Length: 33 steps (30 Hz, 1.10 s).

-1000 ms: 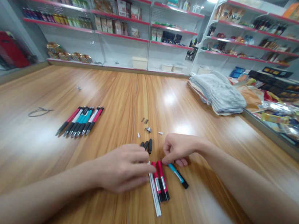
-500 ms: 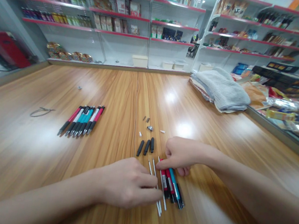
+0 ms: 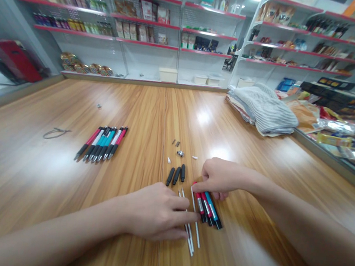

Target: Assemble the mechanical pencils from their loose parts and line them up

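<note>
My left hand (image 3: pixel 157 211) lies low on the wooden table (image 3: pixel 59 187), its fingers stretched over several thin white refills (image 3: pixel 195 235). My right hand (image 3: pixel 219 177) is curled, its fingertips pinched at the top end of the red pen barrels (image 3: pixel 202 206). These lie side by side with a blue barrel (image 3: pixel 213 209). Three black grip sleeves (image 3: pixel 177 174) lie just beyond the hands. Small springs and tips (image 3: pixel 179 153) are scattered behind them. To the left, a row of assembled red, white and blue pens (image 3: pixel 102 142) lies well away from both hands.
A folded grey striped cloth (image 3: pixel 265 109) lies at the table's right edge, with packaged goods (image 3: pixel 344 133) beyond it. A rubber band (image 3: pixel 55 133) lies far left. Shelves of goods (image 3: pixel 139 23) line the back walls.
My right hand has brought the blue barrel in beside the two red ones. My left hand slid back toward me along the refills, uncovering the black sleeves.
</note>
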Available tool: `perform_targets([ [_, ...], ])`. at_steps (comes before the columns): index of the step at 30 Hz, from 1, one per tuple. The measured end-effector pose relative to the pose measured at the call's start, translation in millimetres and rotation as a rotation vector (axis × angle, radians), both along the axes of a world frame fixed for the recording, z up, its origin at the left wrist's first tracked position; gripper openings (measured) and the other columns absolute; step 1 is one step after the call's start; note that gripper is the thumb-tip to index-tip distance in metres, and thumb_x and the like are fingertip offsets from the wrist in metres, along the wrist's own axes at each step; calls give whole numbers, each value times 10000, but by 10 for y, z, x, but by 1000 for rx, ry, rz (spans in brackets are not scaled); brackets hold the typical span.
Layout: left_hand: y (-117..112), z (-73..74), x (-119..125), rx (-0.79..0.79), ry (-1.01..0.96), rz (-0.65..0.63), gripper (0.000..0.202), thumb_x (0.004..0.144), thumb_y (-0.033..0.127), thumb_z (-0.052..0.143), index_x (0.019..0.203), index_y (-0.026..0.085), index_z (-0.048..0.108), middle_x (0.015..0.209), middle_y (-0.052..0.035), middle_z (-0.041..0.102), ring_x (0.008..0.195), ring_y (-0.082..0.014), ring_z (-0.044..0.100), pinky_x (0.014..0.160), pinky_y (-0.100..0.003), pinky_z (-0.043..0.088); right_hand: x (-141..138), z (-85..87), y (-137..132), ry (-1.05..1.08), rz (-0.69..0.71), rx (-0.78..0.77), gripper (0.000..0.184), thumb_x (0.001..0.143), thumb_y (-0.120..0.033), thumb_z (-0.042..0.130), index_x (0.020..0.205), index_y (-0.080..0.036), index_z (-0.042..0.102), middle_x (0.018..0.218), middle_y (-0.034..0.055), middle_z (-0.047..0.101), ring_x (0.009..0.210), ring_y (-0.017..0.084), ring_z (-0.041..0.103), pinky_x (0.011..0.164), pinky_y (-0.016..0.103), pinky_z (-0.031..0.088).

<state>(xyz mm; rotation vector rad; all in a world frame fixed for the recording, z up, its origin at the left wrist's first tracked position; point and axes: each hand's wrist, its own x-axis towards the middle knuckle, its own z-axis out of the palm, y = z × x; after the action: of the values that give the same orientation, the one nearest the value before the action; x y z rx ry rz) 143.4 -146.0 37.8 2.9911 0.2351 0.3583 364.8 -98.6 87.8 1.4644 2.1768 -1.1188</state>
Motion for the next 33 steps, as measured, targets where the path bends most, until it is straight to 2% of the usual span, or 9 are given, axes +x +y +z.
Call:
perform_targets([
  [3,0,-10,7,-6,-17,17,293,963,400,444,1130,185,552,884,-50,638,679,-147,616,549,-291,455,-7,-36,19,1,-42,18,423,773,-518,564,648,-128,671,586,71,672,427,139,576,432,253,496],
  [7,6,-27,1,-2,-10,7,242,961,393,440,1021,195,566,829,-32,616,638,-151,585,524,-314,428,-49,-120,43,31,-118,164,492,816,-562,509,618,-129,634,548,75,651,439,157,598,405,246,476],
  [9,9,-31,-5,-13,-9,-3,221,954,385,448,986,198,563,813,-28,611,626,-156,574,522,-327,419,-46,-144,74,59,-143,179,518,821,-593,504,618,-129,612,545,75,647,445,156,601,403,241,473],
  [15,-1,-32,-18,-58,-52,-65,168,904,363,516,883,200,546,735,-33,584,600,-162,552,507,-334,402,113,-106,235,157,-73,-160,510,739,-630,641,713,-121,619,642,56,684,456,111,592,452,225,501],
  [21,-18,-26,-32,-91,-89,-116,124,855,310,556,814,192,550,679,-30,557,579,-162,517,502,-343,364,238,-105,342,111,-67,-306,472,667,-566,730,738,-120,593,624,38,672,483,118,612,449,207,493],
  [23,16,-31,-57,-47,-170,-47,88,862,261,538,851,185,581,660,-25,545,579,-162,502,516,-340,352,243,-117,350,68,-55,-283,401,691,-503,711,705,-118,599,615,44,670,476,124,608,442,213,490],
  [28,230,-93,-159,1,-394,340,106,872,177,522,925,171,614,714,-32,581,627,-141,517,567,-298,384,248,-122,357,44,-16,-139,257,753,-326,546,614,-119,608,554,38,648,423,111,567,419,202,455],
  [31,333,-115,-195,-40,-461,442,118,891,177,510,936,178,619,754,-33,612,668,-133,547,621,-279,423,290,-112,389,201,32,-238,191,732,-282,555,635,-125,603,514,11,627,398,94,536,409,182,419],
  [33,344,-100,-190,-38,-525,491,139,894,183,517,982,175,624,804,-47,634,724,-149,558,678,-293,444,297,-125,410,435,13,-300,188,730,-287,591,630,-128,576,493,1,610,393,87,525,407,175,399],
])
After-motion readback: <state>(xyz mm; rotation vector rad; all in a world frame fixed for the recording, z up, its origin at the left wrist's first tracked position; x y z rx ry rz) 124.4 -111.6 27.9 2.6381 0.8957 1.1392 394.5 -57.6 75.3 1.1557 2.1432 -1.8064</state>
